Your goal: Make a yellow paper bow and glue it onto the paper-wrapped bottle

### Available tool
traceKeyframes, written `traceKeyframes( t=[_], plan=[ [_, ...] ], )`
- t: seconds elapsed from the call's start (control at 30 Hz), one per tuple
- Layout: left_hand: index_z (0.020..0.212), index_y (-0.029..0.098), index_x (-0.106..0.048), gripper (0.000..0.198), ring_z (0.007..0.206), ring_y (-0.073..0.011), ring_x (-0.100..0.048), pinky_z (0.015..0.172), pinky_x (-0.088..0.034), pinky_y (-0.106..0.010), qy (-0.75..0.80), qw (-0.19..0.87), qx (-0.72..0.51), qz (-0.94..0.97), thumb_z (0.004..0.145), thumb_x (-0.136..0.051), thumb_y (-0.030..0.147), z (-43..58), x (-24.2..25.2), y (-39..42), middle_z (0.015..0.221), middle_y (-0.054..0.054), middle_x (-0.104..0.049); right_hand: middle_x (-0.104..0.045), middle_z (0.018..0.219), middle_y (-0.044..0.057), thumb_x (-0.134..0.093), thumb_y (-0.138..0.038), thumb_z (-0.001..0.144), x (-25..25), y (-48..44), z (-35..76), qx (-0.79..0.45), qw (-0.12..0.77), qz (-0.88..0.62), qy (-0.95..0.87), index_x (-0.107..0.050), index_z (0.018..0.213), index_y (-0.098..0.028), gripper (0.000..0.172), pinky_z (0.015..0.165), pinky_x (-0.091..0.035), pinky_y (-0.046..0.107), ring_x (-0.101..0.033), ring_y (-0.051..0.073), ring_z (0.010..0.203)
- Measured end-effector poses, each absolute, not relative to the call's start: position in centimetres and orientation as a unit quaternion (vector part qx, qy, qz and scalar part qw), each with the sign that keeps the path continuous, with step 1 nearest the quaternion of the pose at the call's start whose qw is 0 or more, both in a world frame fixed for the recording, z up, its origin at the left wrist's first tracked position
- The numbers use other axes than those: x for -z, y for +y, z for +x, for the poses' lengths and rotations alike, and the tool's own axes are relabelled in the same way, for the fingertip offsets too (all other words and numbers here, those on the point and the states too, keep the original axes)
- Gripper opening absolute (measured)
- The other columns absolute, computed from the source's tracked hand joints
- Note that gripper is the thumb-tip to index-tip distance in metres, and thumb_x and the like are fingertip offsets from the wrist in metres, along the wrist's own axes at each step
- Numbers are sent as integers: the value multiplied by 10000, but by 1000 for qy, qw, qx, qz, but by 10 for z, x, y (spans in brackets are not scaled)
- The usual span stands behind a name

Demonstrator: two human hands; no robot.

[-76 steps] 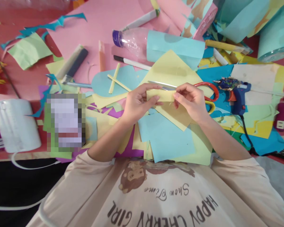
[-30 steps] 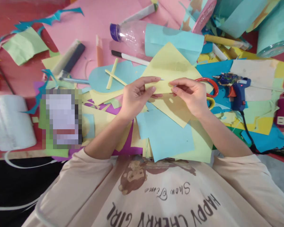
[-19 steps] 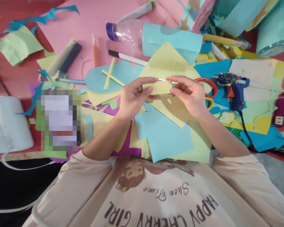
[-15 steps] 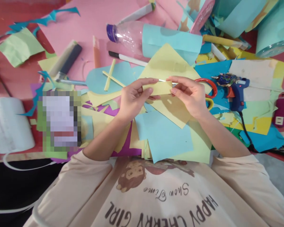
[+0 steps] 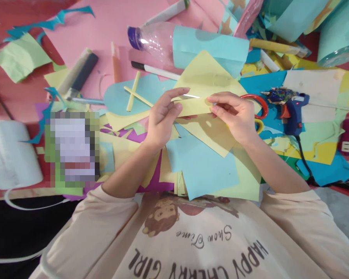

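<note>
Between both hands stretches a small strip of yellow paper (image 5: 195, 107). My left hand (image 5: 164, 118) has its left end, with the thumb on the near face, the index finger lifted off the top and other fingers behind. My right hand (image 5: 231, 112) pinches the right end between thumb and fingertips. Under the strip lies a larger yellow sheet (image 5: 205, 69), set cornerwise. A light blue sheet (image 5: 208, 166) is nearer my body. Scissors with a red handle (image 5: 260, 104) lie by my right hand, their blades partly hidden. Two crossed yellow strips (image 5: 135, 93) rest left of my left hand.
A bottle wrapped in light blue paper (image 5: 209, 46) and a black-capped marker (image 5: 154, 69) lie beyond my hands. To the right is a blue glue gun (image 5: 293, 110) with its cord. A white case (image 5: 14, 155) and a blurred-out object (image 5: 74, 149) sit at left.
My left index finger has lifted away from the strip's upper edge, and the left thumb has slid slightly left. My right hand keeps its pinch on the other end.
</note>
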State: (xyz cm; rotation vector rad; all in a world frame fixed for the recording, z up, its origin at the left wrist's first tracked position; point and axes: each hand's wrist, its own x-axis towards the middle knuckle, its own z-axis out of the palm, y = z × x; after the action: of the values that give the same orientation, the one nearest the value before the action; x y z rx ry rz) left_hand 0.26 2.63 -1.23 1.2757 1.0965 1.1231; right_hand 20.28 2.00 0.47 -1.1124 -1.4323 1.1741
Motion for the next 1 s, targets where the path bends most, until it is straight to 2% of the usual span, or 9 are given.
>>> traceKeyframes(
  t=[0.17, 0.3, 0.37, 0.43, 0.53, 0.63, 0.7, 0.87, 1.0],
  plan=[
    [972, 200, -621, 340, 726, -144, -663, 589, -545, -232, 437, 550, -484, 523, 847, -643, 516, 5, 8, 27, 755, -5, -589, -695, 1045, 6, -701, -383, 845, -1, 20, 204, -451, 480, -457, -597, -712, 983, -244, 196, 692, -611, 286, -652, 108, 739],
    [906, 199, -613, 261, 464, -58, -478, 461, -430, -197, 439, 559, -479, 515, 860, -654, 453, 4, 8, 28, 583, 54, -489, -656, 1149, 14, -679, -379, 862, -1, 20, 206, -447, 461, -461, -612, -647, 1063, -257, 238, 696, -599, 274, -634, 95, 731],
    [867, 200, -618, 236, 450, -45, -458, 476, -444, -199, 429, 559, -493, 509, 837, -690, 423, 3, 9, 29, 589, 60, -517, -629, 1200, 14, -675, -391, 863, -3, 21, 206, -456, 461, -460, -607, -596, 1131, -284, 299, 710, -595, 277, -624, 88, 719],
    [844, 205, -613, 237, 549, -70, -577, 581, -521, -226, 420, 555, -506, 509, 817, -710, 419, 2, 10, 29, 674, 38, -605, -637, 1150, 3, -665, -406, 870, -4, 21, 206, -479, 487, -441, -582, -582, 1135, -294, 300, 702, -593, 282, -631, 86, 700],
    [824, 221, -613, 247, 898, -154, -694, 845, -567, -329, 401, 536, -503, 546, 810, -706, 450, 0, 7, 28, 921, -21, -702, -668, 963, -13, -647, -405, 887, -7, 20, 203, -528, 509, -417, -537, -618, 1016, -256, 199, 674, -584, 275, -658, 97, 691],
    [762, 239, -636, 266, 1254, -214, -567, 1088, -454, -412, 382, 522, -453, 614, 805, -691, 496, -3, 1, 26, 1261, -42, -636, -678, 883, -4, -640, -419, 891, -9, 18, 199, -573, 462, -426, -526, -622, 961, -230, 202, 697, -575, 259, -656, 103, 720],
    [746, 250, -658, 230, 1356, -222, -476, 1164, -376, -434, 351, 515, -427, 655, 835, -666, 461, -4, -3, 25, 1385, -21, -557, -670, 868, 0, -658, -438, 872, -9, 15, 197, -604, 422, -422, -528, -615, 992, -228, 246, 698, -568, 253, -646, 109, 742],
    [796, 273, -685, 174, 1364, -256, -465, 1138, -412, -462, 376, 526, -385, 658, 790, -720, 443, -1, -8, 23, 1368, -26, -563, -597, 773, -27, -723, -388, 819, -7, 12, 196, -648, 385, -399, -523, -606, 1052, -220, 310, 642, -539, 232, -600, 98, 689],
    [1119, 317, -623, 298, 1271, -224, -556, 1036, -495, -390, 390, 554, -445, 585, 856, -643, 454, 2, -9, 18, 1367, -29, -557, -554, 751, -34, -711, -345, 830, -9, 10, 196, -625, 418, -407, -518, -617, 1016, -215, 246, 604, -517, 216, -565, 82, 651]
  ],
)
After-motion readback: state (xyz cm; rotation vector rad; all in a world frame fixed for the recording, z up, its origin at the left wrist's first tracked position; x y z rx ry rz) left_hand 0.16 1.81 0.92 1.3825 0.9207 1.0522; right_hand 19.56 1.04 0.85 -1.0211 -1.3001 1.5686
